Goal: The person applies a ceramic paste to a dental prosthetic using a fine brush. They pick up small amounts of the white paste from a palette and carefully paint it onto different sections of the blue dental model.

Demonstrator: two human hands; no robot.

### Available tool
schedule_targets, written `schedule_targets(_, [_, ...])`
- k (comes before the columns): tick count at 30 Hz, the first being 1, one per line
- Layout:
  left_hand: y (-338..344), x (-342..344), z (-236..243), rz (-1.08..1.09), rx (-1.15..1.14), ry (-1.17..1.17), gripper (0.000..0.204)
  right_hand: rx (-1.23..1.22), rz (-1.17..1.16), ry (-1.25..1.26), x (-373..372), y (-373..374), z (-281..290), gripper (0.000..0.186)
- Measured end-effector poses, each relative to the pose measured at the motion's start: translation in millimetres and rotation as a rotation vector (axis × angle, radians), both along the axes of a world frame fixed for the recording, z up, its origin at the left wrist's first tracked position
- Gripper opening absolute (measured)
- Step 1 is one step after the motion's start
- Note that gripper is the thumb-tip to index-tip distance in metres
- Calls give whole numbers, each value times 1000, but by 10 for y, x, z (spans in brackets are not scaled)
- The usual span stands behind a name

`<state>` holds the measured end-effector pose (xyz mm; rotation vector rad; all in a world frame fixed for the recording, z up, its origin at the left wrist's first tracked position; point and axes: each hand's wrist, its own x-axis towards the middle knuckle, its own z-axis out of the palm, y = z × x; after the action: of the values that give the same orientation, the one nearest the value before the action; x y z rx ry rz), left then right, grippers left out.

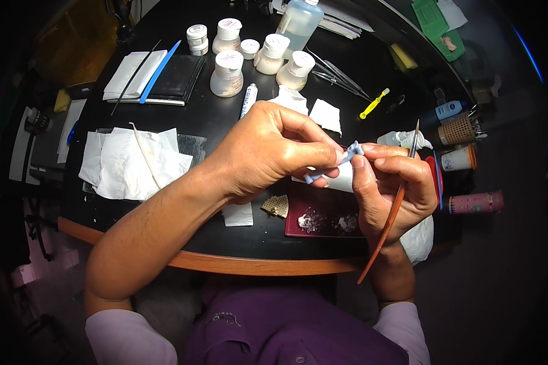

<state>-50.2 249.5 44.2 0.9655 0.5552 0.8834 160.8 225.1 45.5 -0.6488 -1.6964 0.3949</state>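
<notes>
A small blue-grey piece [352,150], knobbly at its upper end and with a longer part slanting down to the left, is pinched between my two hands above the table. My left hand [268,149] is closed, its thumb and fingertips on the piece. The right hand [402,182] touches the piece's other end with thumb and forefinger. Lying across that same hand is a slim brush [391,216] with a brown wooden handle, its dark tip pointing up and away. The fingers hide part of the piece.
Below my hands lies a dark red slab [295,222] with white powdery heaps, beside a small honeycomb tray [276,206]. White tissues [119,164] bear a pale curved tool. Several powder jars [228,74], a clear bottle [300,27] and tweezers [341,76] stand or lie farther back.
</notes>
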Motion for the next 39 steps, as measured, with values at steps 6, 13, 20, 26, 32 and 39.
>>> schedule_targets(6, [-21, 23, 2, 75, 49, 11, 11, 27, 51, 22, -25, 26, -29, 30])
schedule_targets(13, [-20, 39, -33, 128, 226, 24, 8, 34, 61, 40, -40, 23, -59, 31])
schedule_targets(20, [-59, 70, -18, 181, 250, 76, 5, 35, 69, 46, -65, 16, -61, 30])
schedule_targets(26, [-64, 79, -45, 196, 261, 49, 5, -3, 58, 66, -75, -3, -53, 31])
schedule_targets(32, [-23, 39, -38, 120, 185, 0, 4, 65, 52, 33, -61, 18, -55, 30])
schedule_targets(39, [-24, 30, -5, 97, 144, 1, 7, 62, 61, -91, 2, -14, -6, 33])
